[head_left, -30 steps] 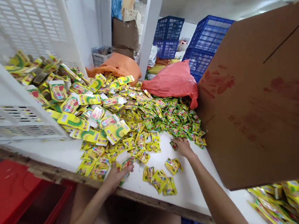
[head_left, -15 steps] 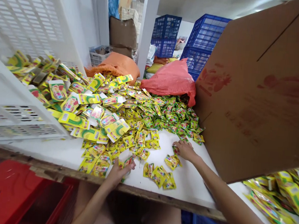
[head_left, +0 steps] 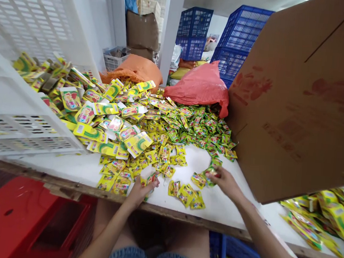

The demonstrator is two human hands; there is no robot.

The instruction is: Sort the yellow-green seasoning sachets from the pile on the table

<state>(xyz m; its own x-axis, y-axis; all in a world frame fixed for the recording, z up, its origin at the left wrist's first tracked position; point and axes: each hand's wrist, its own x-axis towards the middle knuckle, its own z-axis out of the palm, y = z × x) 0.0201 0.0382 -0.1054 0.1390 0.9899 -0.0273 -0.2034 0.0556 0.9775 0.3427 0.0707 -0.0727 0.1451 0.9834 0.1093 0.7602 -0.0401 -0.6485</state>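
Observation:
My left hand (head_left: 139,191) rests at the front edge of the white table (head_left: 67,168), its fingers closed round a small white-and-yellow carton (head_left: 149,179). My right hand (head_left: 225,181) is closed on a green-and-yellow sachet (head_left: 209,174), just right of a small cluster of sachets (head_left: 186,193). A broad heap of the same sachets (head_left: 186,130) spreads across the table behind both hands. Flat yellow cartons (head_left: 101,117) are piled to the left of it.
A big brown cardboard box (head_left: 299,99) leans over the table's right side, with more cartons (head_left: 322,220) beyond it. A white slatted crate (head_left: 19,133) lies at left. Orange (head_left: 135,68) and red (head_left: 199,87) sacks and blue crates (head_left: 235,42) stand behind. A red stool (head_left: 22,220) sits below left.
My right hand has drawn back from the edge of the sachet heap toward me, now holding a sachet. My left hand has stayed at the table edge with the carton.

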